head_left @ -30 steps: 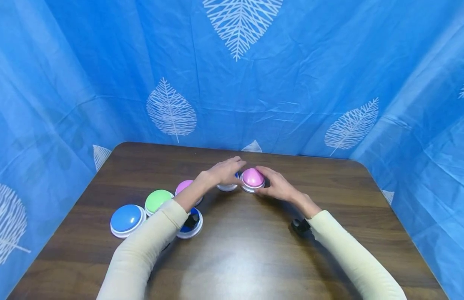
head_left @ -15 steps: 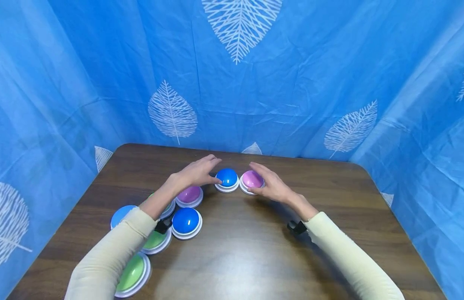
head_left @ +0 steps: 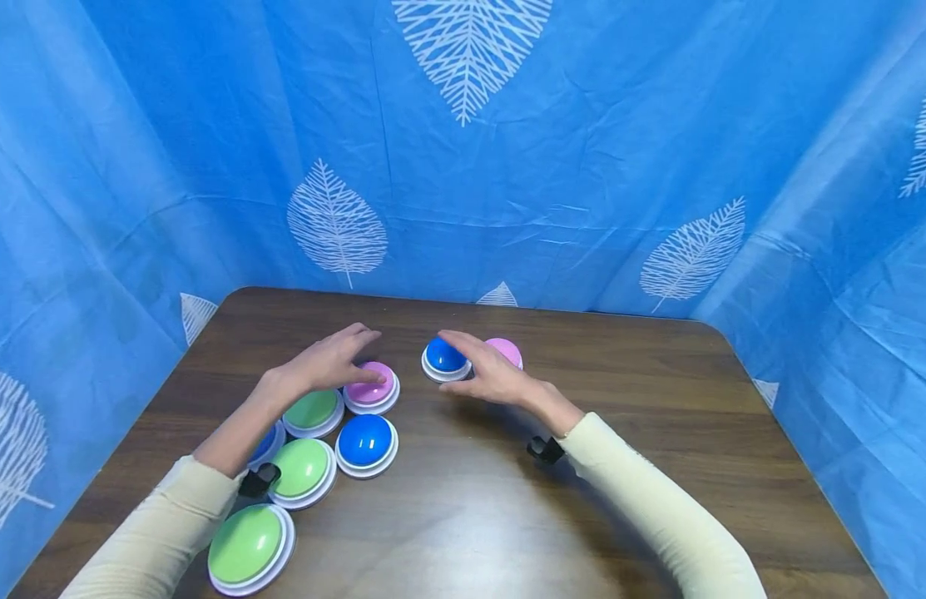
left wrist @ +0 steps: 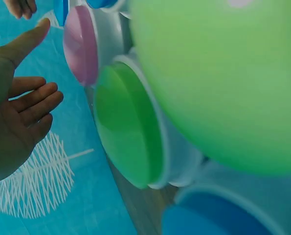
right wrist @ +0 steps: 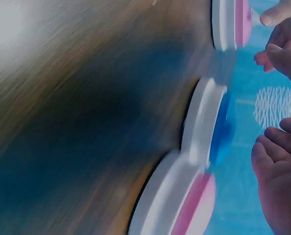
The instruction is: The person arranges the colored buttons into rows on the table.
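My left hand [head_left: 324, 362] hovers at the pink dome button [head_left: 368, 384] of the left group, thumb and fingers spread apart. In the left wrist view its thumb and fingers [left wrist: 37, 105] hold nothing. My right hand [head_left: 492, 374] reaches over to the blue dome button [head_left: 443, 355] at the back, its thumb and fingers apart near that button's right side. Whether they touch it, I cannot tell. Partly hidden behind this hand is a second pink button [head_left: 505, 351]. In the right wrist view the blue button [right wrist: 223, 129] stands beside the pink one [right wrist: 196, 205].
Several more white-based buttons lie at the left of the brown table [head_left: 620, 358]: a large green one [head_left: 245, 545], two other greens, a blue one [head_left: 365, 441] and a blue one partly under the left arm. A blue leaf-print curtain [head_left: 582, 166] surrounds the table.
Moving left, my left hand has gone from the back blue button to the left group's pink one. My right hand has shifted left from the back pink button to the blue one.
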### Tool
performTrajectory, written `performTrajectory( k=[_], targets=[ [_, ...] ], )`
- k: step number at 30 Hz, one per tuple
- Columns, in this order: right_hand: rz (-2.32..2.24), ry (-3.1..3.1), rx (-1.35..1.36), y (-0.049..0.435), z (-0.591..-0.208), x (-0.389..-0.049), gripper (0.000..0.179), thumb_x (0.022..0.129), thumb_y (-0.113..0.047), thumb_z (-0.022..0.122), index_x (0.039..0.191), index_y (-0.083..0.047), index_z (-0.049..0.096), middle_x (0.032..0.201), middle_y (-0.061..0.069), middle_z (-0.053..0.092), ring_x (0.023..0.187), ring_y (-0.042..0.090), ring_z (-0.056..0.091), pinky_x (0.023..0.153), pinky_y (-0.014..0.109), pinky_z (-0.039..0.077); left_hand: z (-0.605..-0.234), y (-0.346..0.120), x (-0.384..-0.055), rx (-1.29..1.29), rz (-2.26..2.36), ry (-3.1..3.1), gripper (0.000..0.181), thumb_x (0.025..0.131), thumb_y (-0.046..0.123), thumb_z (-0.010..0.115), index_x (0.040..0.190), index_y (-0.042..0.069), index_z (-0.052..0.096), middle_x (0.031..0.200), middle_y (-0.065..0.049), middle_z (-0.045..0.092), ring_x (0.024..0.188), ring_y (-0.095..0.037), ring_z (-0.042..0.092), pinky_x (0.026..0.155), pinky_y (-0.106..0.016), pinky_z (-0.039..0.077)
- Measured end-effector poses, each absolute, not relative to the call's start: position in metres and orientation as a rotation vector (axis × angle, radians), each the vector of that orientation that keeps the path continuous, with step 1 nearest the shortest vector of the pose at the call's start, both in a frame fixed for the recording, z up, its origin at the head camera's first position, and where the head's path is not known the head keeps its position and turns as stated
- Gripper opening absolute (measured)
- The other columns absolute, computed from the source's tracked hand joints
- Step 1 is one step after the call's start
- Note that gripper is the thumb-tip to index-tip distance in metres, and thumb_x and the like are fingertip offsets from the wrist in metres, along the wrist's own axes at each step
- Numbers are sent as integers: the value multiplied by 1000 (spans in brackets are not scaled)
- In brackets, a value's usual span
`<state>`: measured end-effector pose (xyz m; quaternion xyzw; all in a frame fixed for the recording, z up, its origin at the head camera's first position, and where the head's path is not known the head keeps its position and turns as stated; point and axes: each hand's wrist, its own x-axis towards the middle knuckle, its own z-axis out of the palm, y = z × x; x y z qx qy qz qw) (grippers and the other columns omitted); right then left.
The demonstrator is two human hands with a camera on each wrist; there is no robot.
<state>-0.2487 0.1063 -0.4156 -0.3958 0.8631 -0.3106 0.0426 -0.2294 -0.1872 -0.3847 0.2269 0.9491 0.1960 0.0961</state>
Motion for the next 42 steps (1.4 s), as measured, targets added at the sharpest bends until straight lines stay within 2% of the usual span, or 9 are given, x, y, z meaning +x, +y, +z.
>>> performTrajectory(
  k=[11, 17, 24, 42],
  targets=[
    [-783, 2526, -1215, 44, -420, -250, 79, 90, -27, 75, 151, -1, 34, 154, 14, 39, 143, 26, 34, 115, 39, 28, -388, -208, -220, 611, 643, 2726, 81, 81, 39, 82, 141, -4, 48, 137, -24, 50, 127, -44, 47, 98, -62, 42],
    [-764, 2471, -1240, 25, -424, -249, 76, 90, -26, 75, 150, -1, 37, 151, 13, 43, 140, 24, 38, 113, 34, 31, -391, -209, -219, 606, 660, 2649, 78, 79, 39, 83, 138, -1, 52, 133, -21, 54, 121, -40, 52, 94, -55, 49],
    [-781, 2433, -1254, 13, -428, -247, 76, 90, -26, 75, 151, -4, 36, 149, 11, 45, 136, 21, 43, 107, 28, 38, -395, -211, -218, 613, 666, 2624, 78, 76, 38, 86, 138, 3, 54, 130, -17, 56, 117, -36, 54, 90, -50, 52],
    [-742, 2461, -1273, 2, -438, -248, 79, 87, -31, 78, 150, -6, 37, 145, 10, 48, 131, 19, 47, 104, 25, 41, -399, -206, -221, 593, 576, 2643, 78, 75, 38, 86, 136, 2, 53, 123, -13, 58, 112, -33, 55, 88, -49, 53]
  ],
)
